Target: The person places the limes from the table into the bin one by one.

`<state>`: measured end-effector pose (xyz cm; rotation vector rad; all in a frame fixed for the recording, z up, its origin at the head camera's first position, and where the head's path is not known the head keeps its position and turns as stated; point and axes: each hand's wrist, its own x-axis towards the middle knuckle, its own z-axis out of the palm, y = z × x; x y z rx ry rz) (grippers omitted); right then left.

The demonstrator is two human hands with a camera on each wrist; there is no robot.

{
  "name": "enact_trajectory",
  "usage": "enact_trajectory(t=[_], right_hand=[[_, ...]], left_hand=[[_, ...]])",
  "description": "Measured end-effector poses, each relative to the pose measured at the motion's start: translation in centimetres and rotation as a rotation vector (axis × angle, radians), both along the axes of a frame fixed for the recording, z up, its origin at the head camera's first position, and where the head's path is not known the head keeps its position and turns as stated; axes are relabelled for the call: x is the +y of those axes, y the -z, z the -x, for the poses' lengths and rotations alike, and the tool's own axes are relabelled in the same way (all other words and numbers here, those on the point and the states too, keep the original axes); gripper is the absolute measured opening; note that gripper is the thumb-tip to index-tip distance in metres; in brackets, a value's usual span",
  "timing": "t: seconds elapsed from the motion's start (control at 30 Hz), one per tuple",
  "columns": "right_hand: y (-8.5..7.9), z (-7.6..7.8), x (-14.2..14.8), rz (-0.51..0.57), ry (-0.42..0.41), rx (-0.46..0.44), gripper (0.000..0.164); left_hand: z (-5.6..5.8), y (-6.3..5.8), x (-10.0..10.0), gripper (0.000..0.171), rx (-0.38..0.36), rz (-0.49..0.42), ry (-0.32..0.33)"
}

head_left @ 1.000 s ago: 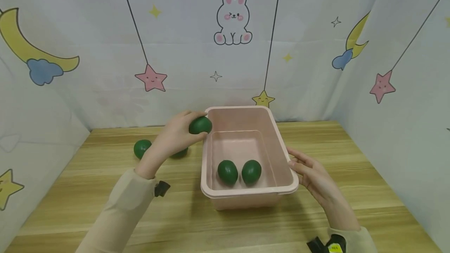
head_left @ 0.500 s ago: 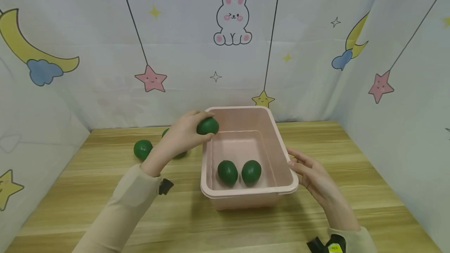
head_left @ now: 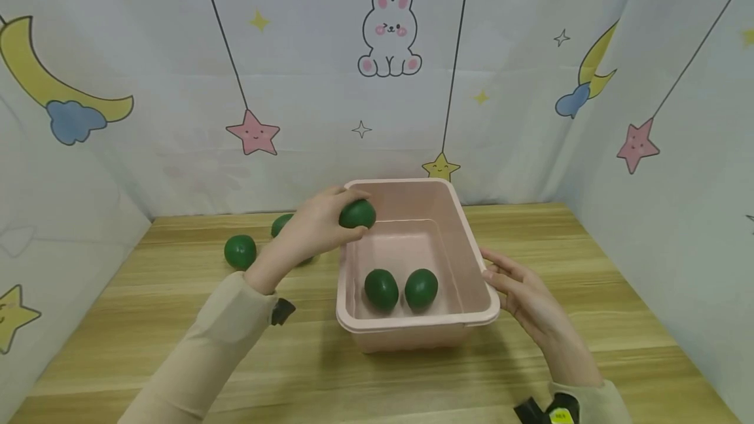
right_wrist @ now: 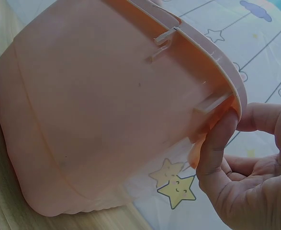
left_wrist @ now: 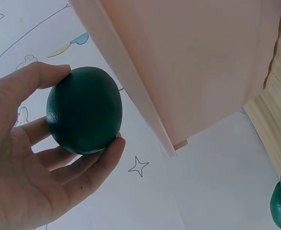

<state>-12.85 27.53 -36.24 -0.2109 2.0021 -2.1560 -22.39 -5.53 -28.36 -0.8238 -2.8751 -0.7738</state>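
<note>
My left hand point(head_left: 321, 223) grips a dark green, smooth egg-shaped fruit point(head_left: 358, 214) between thumb and fingers, over the far left part of a pink plastic bin point(head_left: 418, 323). In the left wrist view, the gripped fruit point(left_wrist: 85, 111) is beside the bin's rim, apart from it. Two similar green fruits point(head_left: 381, 290) lie inside the bin at its near end. My right hand point(head_left: 533, 300) pinches the bin's right rim, as the thumb point(right_wrist: 218, 143) under the lip shows in the right wrist view.
Left of the bin, several more green fruits point(head_left: 240, 252) lie on the wooden table point(head_left: 283, 358), partly hidden by my left hand and wrist. A white cloth point(head_left: 318, 84) with printed stars, moons and a rabbit hangs behind and at both sides.
My left hand has moved right with the green fruit, from the bin's left rim to over its inside. My right hand and the bin have stayed in place.
</note>
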Motion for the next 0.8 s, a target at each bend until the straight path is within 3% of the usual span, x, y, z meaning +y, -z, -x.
enact_trajectory(t=[0.8], right_hand=[[0.2, 0.2, 0.0, -0.006, 0.004, -0.002, 0.062]], left_hand=[[0.0, 0.0, 2.0, 0.052, 0.011, 0.083, 0.094]])
